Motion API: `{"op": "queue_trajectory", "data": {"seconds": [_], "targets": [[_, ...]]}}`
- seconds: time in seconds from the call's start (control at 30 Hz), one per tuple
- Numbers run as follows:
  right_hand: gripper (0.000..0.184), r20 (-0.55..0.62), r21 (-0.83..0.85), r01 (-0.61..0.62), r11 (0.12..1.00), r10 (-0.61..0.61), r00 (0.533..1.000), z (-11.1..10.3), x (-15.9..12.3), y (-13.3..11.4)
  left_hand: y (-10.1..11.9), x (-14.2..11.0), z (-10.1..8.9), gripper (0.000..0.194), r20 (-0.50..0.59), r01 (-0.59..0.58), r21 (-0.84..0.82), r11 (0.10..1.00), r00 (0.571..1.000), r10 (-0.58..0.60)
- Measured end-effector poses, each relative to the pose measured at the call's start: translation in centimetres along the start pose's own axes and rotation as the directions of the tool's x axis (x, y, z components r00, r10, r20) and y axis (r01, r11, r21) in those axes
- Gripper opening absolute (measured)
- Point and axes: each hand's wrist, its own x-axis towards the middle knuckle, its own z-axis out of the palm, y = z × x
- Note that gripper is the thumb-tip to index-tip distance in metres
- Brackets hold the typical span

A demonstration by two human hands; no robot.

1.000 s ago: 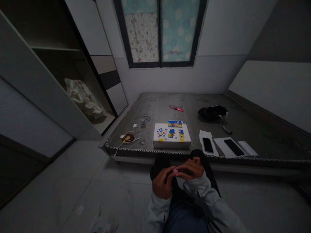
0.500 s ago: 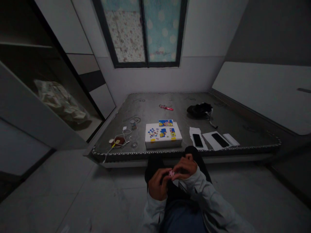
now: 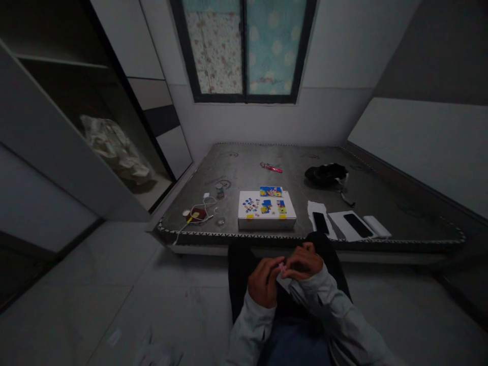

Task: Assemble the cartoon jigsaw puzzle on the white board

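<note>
Over my lap, my left hand [image 3: 264, 282] and my right hand [image 3: 306, 262] meet with their fingertips pinched on a small pink puzzle piece [image 3: 282, 267]. Both hands are closed on it, and the fingers partly cover it. Beyond my knees, a white cardboard box [image 3: 253, 224] lies flat near the mattress edge. On its top are a scatter of loose puzzle pieces [image 3: 250, 205], two joined puzzle sections [image 3: 266, 206] in blue and yellow, and a colourful picture card [image 3: 271, 191] at the back edge.
Left of the box are a small jar [image 3: 220, 191], a white cable [image 3: 206, 205] and a brown item [image 3: 197, 215]. To the right lie two dark phones [image 3: 321, 222] on white sheets, with a black cap [image 3: 325, 174] behind. A red object [image 3: 272, 168] lies farther back on the mattress [image 3: 244, 168].
The view has swung slightly left, so the bed and box appear farther right. Both hands keep hold of the pink puzzle piece, its angle slightly different.
</note>
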Motion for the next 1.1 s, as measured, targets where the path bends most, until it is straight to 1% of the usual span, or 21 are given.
{"op": "queue_trajectory", "data": {"seconds": [0.13,0.27,0.37,0.43,0.5,0.6,0.67,0.8,0.97,1.1], "targets": [[0.022,-0.029,-0.021,-0.008,1.0,0.007,1.0,0.4,0.0,0.1,0.1,0.0,0.1,0.035,-0.053,0.004,-0.003,1.0,0.999,-0.004],[0.023,-0.074,-0.022,-0.069,0.997,0.067,0.995,0.8,0.0,-0.1,0.3,0.2,0.3,0.026,-0.112,0.026,0.0,1.0,0.993,-0.025],[0.021,-0.116,0.0,-0.139,0.99,0.138,0.984,0.6,0.0,-0.5,0.5,0.3,0.5,0.025,-0.102,0.061,0.007,0.998,0.993,-0.06],[0.024,-0.136,0.009,-0.191,0.982,0.191,0.972,0.3,0.0,-0.9,0.7,0.4,0.7,0.028,-0.09,0.083,0.013,0.996,0.993,-0.082],[0.023,-0.147,0.014,-0.21,0.978,0.21,0.967,0.0,0.1,-1.2,0.8,0.3,1.0,0.031,-0.101,0.133,0.001,0.991,0.986,-0.132],[0.02,-0.154,0.02,-0.178,0.984,0.179,0.972,-0.2,0.1,-1.1,1.0,0.2,1.6,0.034,-0.131,0.223,-0.057,0.973,0.965,-0.229],[0.022,-0.158,0.017,-0.171,0.985,0.172,0.972,-0.2,0.1,-0.6,1.3,0.3,2.0,0.034,-0.141,0.248,-0.089,0.965,0.955,-0.259],[0.033,-0.204,0.013,-0.172,0.985,0.171,0.964,-0.3,-0.1,0.4,1.8,0.9,2.4,0.033,-0.123,0.242,-0.107,0.964,0.959,-0.255],[0.027,-0.137,0.008,-0.219,0.976,0.218,0.966,-0.7,-0.4,1.4,1.8,1.9,2.7,0.026,-0.061,0.214,-0.062,0.975,0.974,-0.218],[0.035,-0.21,0.046,-0.231,0.972,0.236,0.949,-0.6,-1.0,2.7,1.6,2.9,3.4,0.029,0.002,0.219,-0.038,0.975,0.976,-0.219]]}}
